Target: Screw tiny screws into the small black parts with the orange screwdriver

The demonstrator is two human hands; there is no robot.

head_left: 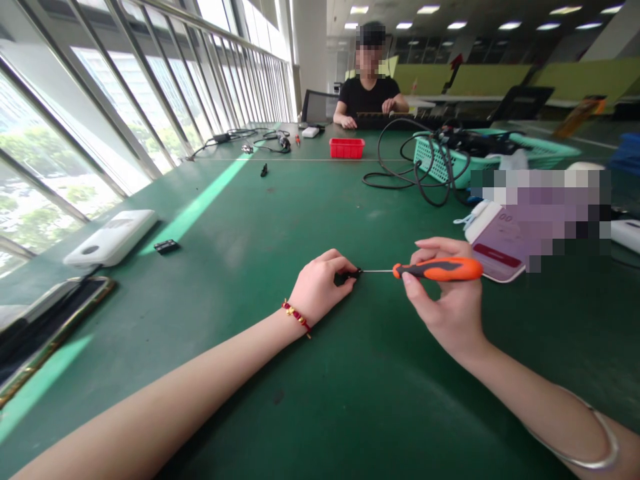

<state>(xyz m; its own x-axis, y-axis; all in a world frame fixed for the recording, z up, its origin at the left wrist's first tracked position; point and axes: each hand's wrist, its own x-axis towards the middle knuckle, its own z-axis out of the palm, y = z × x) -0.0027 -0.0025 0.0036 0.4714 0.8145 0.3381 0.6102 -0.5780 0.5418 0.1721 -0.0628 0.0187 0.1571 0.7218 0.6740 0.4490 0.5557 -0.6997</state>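
My left hand (320, 285) rests on the green table (280, 220) with its fingers pinched round a small black part (351, 274). My right hand (445, 303) is closed on an orange and black screwdriver (437, 269), held level above the table. The thin metal shaft points left and its tip meets the black part between my left fingers. A red bead bracelet sits on my left wrist and a silver bangle on my right forearm.
A white flat device (111, 237) and a small black piece (166, 246) lie at the left, a framed dark panel (45, 330) nearer. A red tray (347, 148), a teal basket (440, 163) with cables and a purple-white device (495, 243) lie beyond. Another person (370, 93) sits at the far end.
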